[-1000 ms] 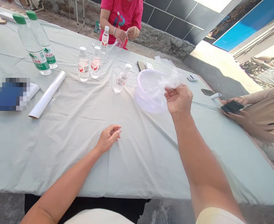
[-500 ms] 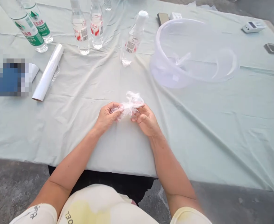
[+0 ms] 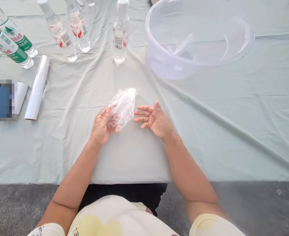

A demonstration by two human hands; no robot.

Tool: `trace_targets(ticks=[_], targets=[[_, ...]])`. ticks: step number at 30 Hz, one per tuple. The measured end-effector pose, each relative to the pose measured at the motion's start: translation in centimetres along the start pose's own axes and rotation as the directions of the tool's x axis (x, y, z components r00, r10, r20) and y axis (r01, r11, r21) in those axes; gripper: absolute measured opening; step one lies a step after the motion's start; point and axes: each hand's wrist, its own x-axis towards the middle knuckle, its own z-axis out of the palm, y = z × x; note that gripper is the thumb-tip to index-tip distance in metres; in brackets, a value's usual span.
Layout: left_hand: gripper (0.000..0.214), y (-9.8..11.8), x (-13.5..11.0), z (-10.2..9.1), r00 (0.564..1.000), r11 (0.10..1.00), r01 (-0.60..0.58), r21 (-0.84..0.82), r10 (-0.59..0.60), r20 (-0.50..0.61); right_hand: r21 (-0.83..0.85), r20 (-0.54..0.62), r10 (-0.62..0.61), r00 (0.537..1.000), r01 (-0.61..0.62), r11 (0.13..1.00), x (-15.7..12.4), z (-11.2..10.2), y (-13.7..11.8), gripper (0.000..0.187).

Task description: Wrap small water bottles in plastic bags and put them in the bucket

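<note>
Bearings are taken from the crumpled clear plastic (image 3: 123,106). Two green-labelled bottles (image 3: 8,49) stand at ten o'clock, presumably set aside so the space before the person is kept for handwork. At nine o'clock lie a pixelated blue item (image 3: 0,100) and a white roll (image 3: 37,88); the roll's loose transparent edge suggests film. Two small bottles (image 3: 64,34) stand near eleven o'clock, just beside each other. The left hand (image 3: 102,123) pinches the left edge of the plastic above the cloth (image 3: 233,131), apparently to leave the remainder exposed to the other side. A lone bottle (image 3: 120,37) stands at twelve. The right hand (image 3: 156,121), between three and four o'clock, is spread, thumb raised, holding nothing; fingertip contact with the plastic cannot be confirmed. A translucent basin (image 3: 164,65) sits at two o'clock, within apparent reach of the right arm, with a clear scrap (image 3: 183,44) inside.

Markings: the green-labelled bottles show a mountain emblem, red Chinese characters, and white ones on the green band; the brand is not fully legible. The small bottles and the lone bottle bear red graphics and barcodes, fine print unreadable. The shirt (image 3: 110,213) reads "EL" in part.
</note>
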Motion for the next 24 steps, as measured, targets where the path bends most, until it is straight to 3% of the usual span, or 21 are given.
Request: trace_targets(ticks=[2, 3, 5, 8, 10, 12, 13, 16, 19, 22, 24], targets=[[0.063, -0.5, -0.5, 0.7, 0.984, 0.996, 0.063, 0.070, -0.073, 0.162, 0.000, 0.197, 0.054, 0.979, -0.055, 0.998, -0.4, 1.0, 0.2, 0.061], [0.061, -0.7, -0.7, 0.8, 0.966, 0.989, 0.079, 0.127, -0.108, 0.237, 0.016, 0.231, 0.037, 0.972, -0.042, 0.999, -0.5, 1.3, 0.3, 0.058], [0.050, -0.7, -1.0, 0.8, 0.940, 0.967, 0.065, 0.248, -0.143, 0.310, 0.060, 0.165, -0.041, 0.985, 0.032, 0.998, -0.5, 1.5, 0.3, 0.045], [0.031, -0.1, -1.2, 0.3, 0.972, 0.930, -0.054, 0.364, -0.034, 0.232, 0.066, -0.013, -0.153, 0.988, 0.154, 0.986, -0.4, 1.3, 0.2, 0.034], [0.029, 0.4, -1.4, 0.2, 0.981, 0.883, -0.191, 0.429, 0.159, 0.110, 0.031, -0.022, -0.183, 0.983, 0.183, 0.983, -0.6, 1.5, 0.2, 0.034], [0.028, 0.7, -1.6, 0.4, 0.945, 0.795, -0.300, 0.527, 0.324, 0.050, -0.002, 0.032, -0.177, 0.984, 0.177, 0.984, -0.8, 2.0, 0.5, 0.035], [0.027, 0.6, -1.7, 0.7, 0.935, 0.756, -0.319, 0.572, 0.348, 0.061, -0.014, 0.059, -0.169, 0.984, 0.170, 0.985, -1.0, 2.3, 0.8, 0.035], [0.026, 0.0, -2.0, 1.4, 0.955, 0.716, -0.279, 0.640, 0.277, 0.106, -0.042, 0.104, -0.171, 0.980, 0.176, 0.984, -1.3, 3.2, 1.6, 0.037], [0.028, -0.6, -1.7, 1.4, 0.967, 0.794, -0.230, 0.562, 0.250, 0.042, -0.067, 0.105, -0.179, 0.978, 0.187, 0.980, -1.2, 3.3, 1.8, 0.037], [0.029, -0.4, -0.9, 0.6, 0.987, 0.939, -0.150, 0.310, 0.160, -0.007, -0.090, 0.043, -0.175, 0.984, 0.178, 0.980, -0.8, 2.8, 1.3, 0.039], [0.032, 0.1, -0.4, 0.0, 0.996, 0.988, -0.066, 0.142, 0.074, -0.053, -0.101, -0.013, -0.170, 0.985, 0.168, 0.981, -0.6, 2.3, 0.8, 0.040]])
